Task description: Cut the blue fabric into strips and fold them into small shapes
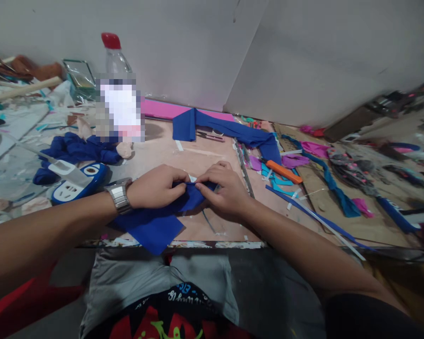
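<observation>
Pinching a blue fabric piece [194,202] at the near side of the surface [207,161]

Holding the upper edge of the blue fabric piece tightly between thumb and fingers of the left hand [159,186], with a silver wristwatch [120,197] worn on that wrist. Gripping the same edge, just beside, with the narrowly closed right hand [224,190]. Showing between the fingertips a small white bit [192,179], too small to identify. Cannot tell whether joined to the blue flap [153,230] below, reaching past the front edge in a pointed corner.

Beyond the hands, lying bent across the surface: another blue strip [233,128]. To the left, near the watch: a blue-and-white power strip [70,190], a bunched dark blue cloth [79,148] and, farther back, a red-capped bottle [117,59], partly pixelated. To the right: an orange utility knife [281,171] among colored scraps.
</observation>
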### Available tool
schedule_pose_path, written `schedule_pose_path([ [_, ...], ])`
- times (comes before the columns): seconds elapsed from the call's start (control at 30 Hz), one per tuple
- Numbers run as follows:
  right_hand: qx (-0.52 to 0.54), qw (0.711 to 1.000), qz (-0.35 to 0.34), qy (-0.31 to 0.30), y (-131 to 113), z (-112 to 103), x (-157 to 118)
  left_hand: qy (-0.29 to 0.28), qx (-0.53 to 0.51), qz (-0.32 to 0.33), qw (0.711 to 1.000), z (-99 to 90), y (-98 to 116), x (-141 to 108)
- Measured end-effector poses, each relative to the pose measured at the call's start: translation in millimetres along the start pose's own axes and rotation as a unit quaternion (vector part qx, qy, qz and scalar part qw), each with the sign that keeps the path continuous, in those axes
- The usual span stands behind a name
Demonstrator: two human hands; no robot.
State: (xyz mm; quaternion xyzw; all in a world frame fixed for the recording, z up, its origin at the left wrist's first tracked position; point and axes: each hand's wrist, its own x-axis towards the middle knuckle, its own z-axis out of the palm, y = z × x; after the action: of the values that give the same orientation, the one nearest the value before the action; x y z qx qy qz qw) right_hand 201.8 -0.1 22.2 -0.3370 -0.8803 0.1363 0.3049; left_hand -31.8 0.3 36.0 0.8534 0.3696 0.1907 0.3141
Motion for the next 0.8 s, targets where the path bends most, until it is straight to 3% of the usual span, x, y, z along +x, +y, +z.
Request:
schedule_pose_path([
  [0.3,-0.022,0.998,-0.052,0.012,-3.7,-2.4,-0.3,-0.042,-0.079,-0.057,0.994,-3.4,-2.3,3.6],
  [0.43,-0.029,0.997,-0.074,0.021,-4.3,-4.0,-0.6,-0.047,-0.103,-0.054,0.992,-3.2,-3.8,4.2],
  [0.8,-0.026,0.998,-0.055,0.026,-2.4,-3.3,-1.1,0.014,-0.09,0.006,0.996,1.8,-3.0,2.3],
])
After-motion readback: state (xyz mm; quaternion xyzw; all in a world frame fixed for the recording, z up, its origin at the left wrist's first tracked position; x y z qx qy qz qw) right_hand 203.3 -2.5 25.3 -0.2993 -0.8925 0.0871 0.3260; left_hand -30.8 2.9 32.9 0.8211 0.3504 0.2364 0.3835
